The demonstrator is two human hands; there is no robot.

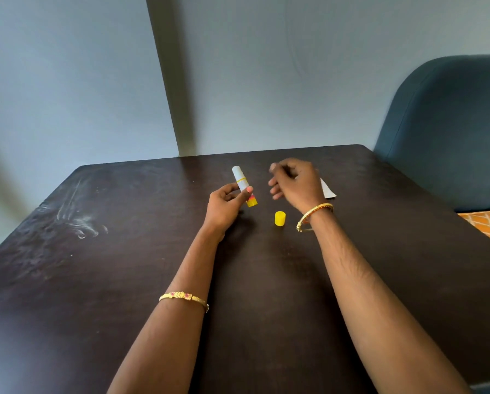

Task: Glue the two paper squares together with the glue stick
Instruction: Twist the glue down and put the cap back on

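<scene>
My left hand (226, 201) grips an uncapped glue stick (242, 182), white with a yellow base, tilted with its white tip pointing up and away. Its yellow cap (280, 218) stands on the dark table (96, 251) between my two wrists. My right hand (296, 182) hovers to the right of the stick, fingers loosely curled and apart, holding nothing. A white paper piece (328, 189) lies on the table just behind my right hand; the hand hides most of it. I cannot tell whether it is one square or two.
The table's far edge meets a grey-blue wall (266, 81). A blue upholstered chair (448, 132) stands at the table's right side, with an orange patterned cushion (488, 226) beside it. Whitish smudges (76, 217) mark the table's left part.
</scene>
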